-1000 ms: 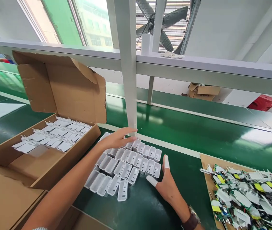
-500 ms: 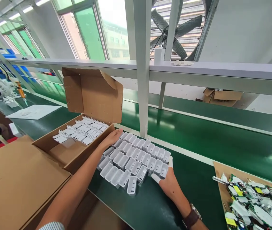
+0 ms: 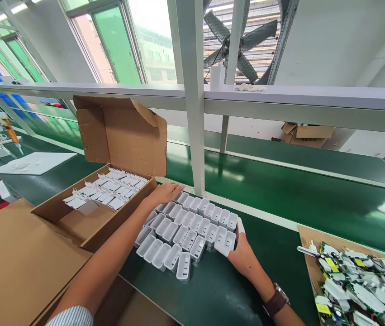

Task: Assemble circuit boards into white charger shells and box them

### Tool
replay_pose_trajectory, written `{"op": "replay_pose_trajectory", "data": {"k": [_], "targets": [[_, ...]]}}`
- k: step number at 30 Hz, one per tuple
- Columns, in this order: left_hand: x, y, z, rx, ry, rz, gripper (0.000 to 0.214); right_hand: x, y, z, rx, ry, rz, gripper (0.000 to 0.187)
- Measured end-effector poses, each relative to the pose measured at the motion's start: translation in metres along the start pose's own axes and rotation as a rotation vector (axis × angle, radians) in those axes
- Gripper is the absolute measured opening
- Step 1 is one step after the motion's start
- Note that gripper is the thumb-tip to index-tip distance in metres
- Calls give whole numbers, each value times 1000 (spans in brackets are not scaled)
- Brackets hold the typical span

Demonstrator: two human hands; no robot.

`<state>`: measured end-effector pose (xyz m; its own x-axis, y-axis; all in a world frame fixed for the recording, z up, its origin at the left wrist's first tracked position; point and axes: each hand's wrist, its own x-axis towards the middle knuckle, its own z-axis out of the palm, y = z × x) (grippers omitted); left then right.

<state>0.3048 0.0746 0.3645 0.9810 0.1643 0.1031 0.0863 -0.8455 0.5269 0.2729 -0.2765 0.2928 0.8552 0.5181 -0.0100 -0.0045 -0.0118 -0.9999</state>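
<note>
Rows of small white plastic casings (image 3: 188, 220), open side up with slots in their ends, stand packed together on the green bench. Along their far left corner lies my left hand (image 3: 167, 193), its fingers stretched out and touching the edge of the group. My right hand (image 3: 240, 253) is at the right end of the rows, thumb and forefinger apart around the corner casings. White covers are on its fingertips. One casing (image 3: 183, 266) juts out from the near row.
An open cardboard box (image 3: 124, 218) of white parts with cords stands left, beside another cardboard box (image 3: 26, 267). On the right, a brown board (image 3: 307, 262) bears circuit boards and white pieces. A metal post (image 3: 195, 113) rises behind the casings.
My left hand has slid right along the far edge of the casings. My right thumb has shifted up against the end casings. The view has turned slightly right.
</note>
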Motion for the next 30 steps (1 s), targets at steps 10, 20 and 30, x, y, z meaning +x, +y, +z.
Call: {"op": "replay_pose_trajectory", "data": {"k": [10, 20, 30], "targets": [[9, 55, 34, 126, -264, 248, 63, 10, 7, 9, 49, 15, -58, 108], [-28, 72, -2, -26, -105, 233, 68, 1, 18, 1, -30, 76, 16, 124], [-202, -17, -24, -179, 515, -229, 58, -67, 14, -1, -407, 131, -78, 67]]}}
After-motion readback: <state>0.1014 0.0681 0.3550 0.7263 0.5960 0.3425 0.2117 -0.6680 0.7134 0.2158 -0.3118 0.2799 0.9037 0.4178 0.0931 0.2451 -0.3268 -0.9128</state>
